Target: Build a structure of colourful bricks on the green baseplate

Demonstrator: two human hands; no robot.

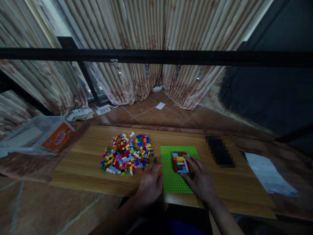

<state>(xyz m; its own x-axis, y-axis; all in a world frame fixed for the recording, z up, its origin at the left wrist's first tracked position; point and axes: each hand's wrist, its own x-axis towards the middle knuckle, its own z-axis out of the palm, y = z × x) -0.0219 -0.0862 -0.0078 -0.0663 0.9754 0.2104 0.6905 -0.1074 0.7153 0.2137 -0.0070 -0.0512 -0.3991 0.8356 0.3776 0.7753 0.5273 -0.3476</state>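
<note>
A small square structure of colourful toy bricks stands on a green studded baseplate. Its walls are red, blue and light blue, with yellow, orange, white and purple bricks inside. My right hand grips its right side, thumb at the near edge and fingers over the right wall. Along the baseplate's left edge is my left hand, its fingers curled together; whatever they hold, if anything, is hidden. A dark green piece shows just beyond those fingertips. Left of this hand lies a loose pile of mixed bricks.
All this rests on a wooden board. A pixelated dark object lies to the right, with a white sheet past the board's edge. At left stands a clear plastic box with an orange label. A black rail crosses before curtains.
</note>
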